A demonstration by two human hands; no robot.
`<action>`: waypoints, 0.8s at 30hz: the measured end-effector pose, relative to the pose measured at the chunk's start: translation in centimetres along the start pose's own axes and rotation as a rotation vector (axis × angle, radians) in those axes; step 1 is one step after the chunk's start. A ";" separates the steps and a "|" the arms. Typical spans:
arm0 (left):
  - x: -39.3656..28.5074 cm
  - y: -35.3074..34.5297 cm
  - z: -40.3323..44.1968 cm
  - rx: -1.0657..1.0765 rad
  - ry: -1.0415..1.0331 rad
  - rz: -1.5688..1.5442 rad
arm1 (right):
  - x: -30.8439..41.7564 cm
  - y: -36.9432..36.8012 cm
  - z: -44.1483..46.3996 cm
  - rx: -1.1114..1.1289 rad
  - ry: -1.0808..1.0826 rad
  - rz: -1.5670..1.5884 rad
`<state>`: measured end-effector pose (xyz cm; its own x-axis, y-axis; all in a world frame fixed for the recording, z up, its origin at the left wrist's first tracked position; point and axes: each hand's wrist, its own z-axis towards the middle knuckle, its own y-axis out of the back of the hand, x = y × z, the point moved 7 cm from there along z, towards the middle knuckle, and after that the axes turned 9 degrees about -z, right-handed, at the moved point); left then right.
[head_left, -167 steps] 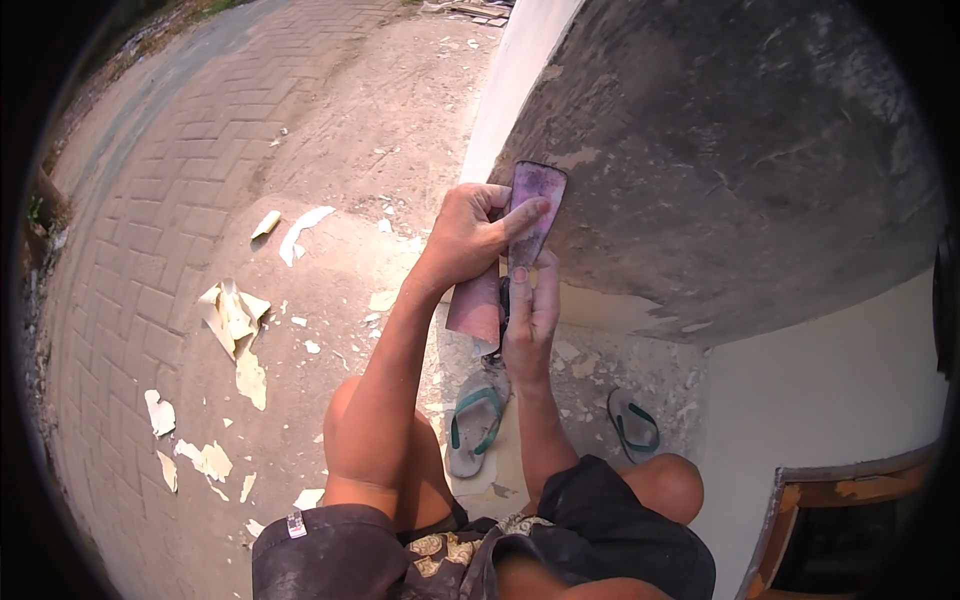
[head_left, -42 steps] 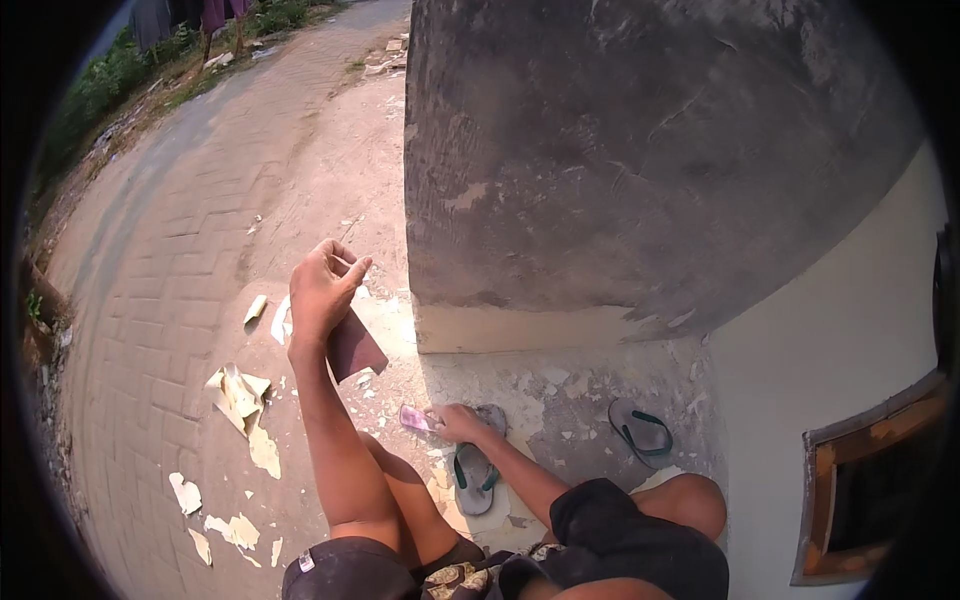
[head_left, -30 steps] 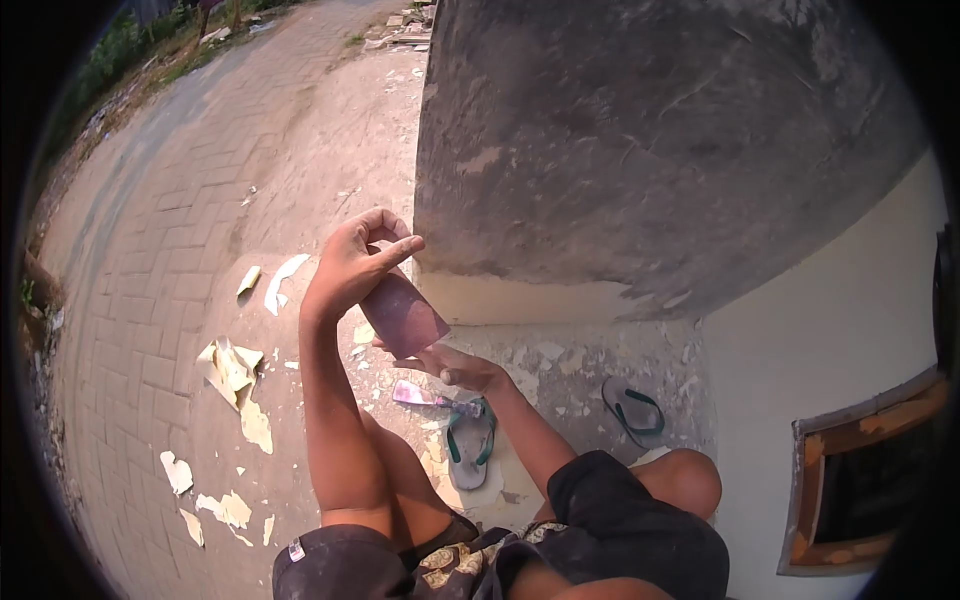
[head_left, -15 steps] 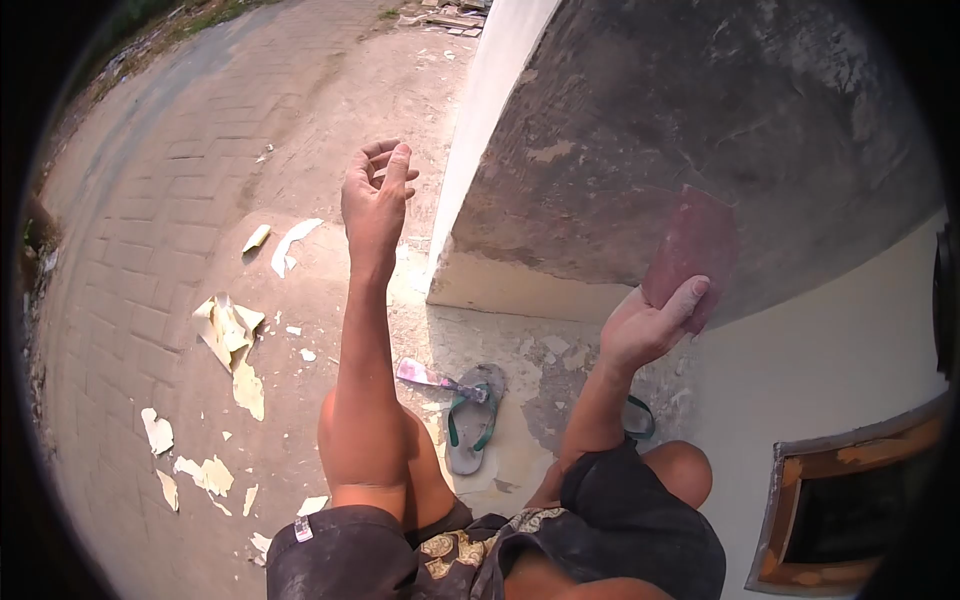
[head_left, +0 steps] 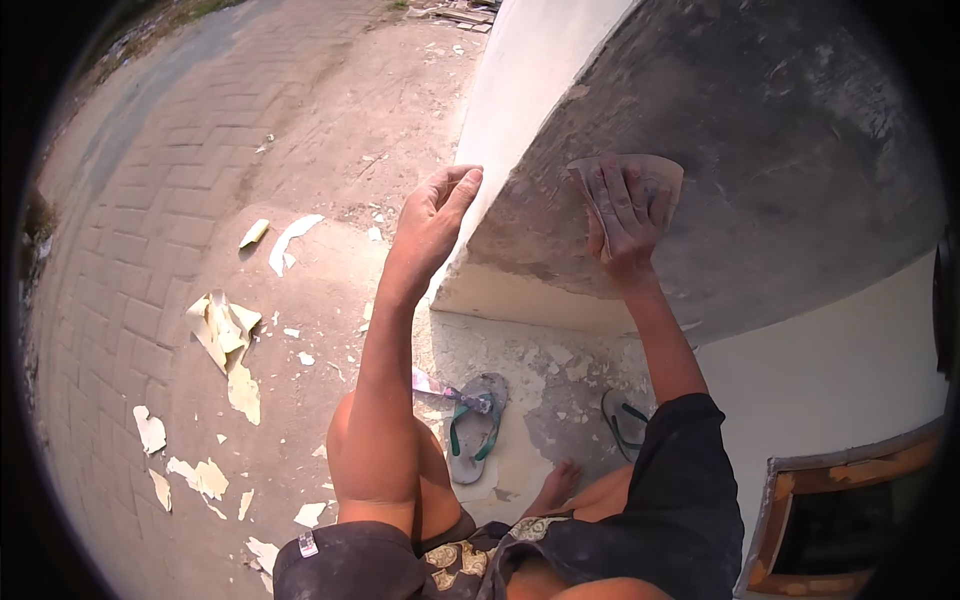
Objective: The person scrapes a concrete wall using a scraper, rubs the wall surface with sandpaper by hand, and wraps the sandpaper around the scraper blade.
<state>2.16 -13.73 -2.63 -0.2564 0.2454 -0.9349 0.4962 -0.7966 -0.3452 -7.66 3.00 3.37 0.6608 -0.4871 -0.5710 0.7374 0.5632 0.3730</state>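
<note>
My right hand point(head_left: 630, 222) presses a sheet of sandpaper point(head_left: 667, 174) flat against the dark grey wall face point(head_left: 760, 200), fingers spread over the sheet. The sheet's pale back faces me, and its edges stick out around the fingers. My left hand point(head_left: 432, 218) is raised by the white edge strip point(head_left: 520, 70) of the wall. Its fingers are loosely bent and hold nothing that I can see; whether it touches the wall I cannot tell.
Flip-flops, one grey with green straps point(head_left: 477, 425) and another point(head_left: 625, 422), lie below the wall. Peeled paint flakes point(head_left: 222, 325) litter the ground at left, beside paving point(head_left: 150, 260). A wooden-framed opening point(head_left: 790, 530) is at lower right.
My right hand has moved up and left and turned over, laying the sandpaper against the wall. My left hand has shifted right, closer to the wall's edge.
</note>
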 end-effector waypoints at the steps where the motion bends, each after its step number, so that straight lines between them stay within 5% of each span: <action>1: 0.3 0.0 0.1 -0.003 0.006 -0.012 | 0.3 0.0 -0.1 0.040 -0.059 -0.003; 4: 0.4 -0.2 0.6 -0.003 0.002 -0.019 | 1.6 -0.5 -0.2 0.114 0.238 -0.009; 7: 0.8 -0.4 0.6 -0.018 -0.011 -0.017 | -2.2 1.6 1.9 -0.015 0.276 -0.125; 10: 1.2 -1.3 0.4 -0.020 -0.004 -0.044 | -2.8 2.9 2.4 0.047 -0.095 -0.061; 13: 1.5 -1.3 0.7 -0.070 0.001 -0.053 | 2.3 -0.7 -1.7 0.242 0.336 -0.040; 17: 1.0 -1.7 0.0 0.001 -0.031 0.029 | -2.1 1.2 1.3 0.005 0.126 -0.071; 19: 0.9 -1.4 -0.3 -0.030 -0.034 0.000 | -3.8 2.3 1.9 0.020 -0.191 -0.016; 24: 0.6 -2.0 -0.3 -0.155 -0.098 -0.115 | 9.1 -1.8 -5.8 0.464 0.431 0.468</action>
<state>1.29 -11.84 -2.51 -0.3944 0.2686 -0.8788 0.5785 -0.6705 -0.4645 -3.80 1.43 -6.74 0.8743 0.0874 -0.4774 0.4420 0.2631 0.8576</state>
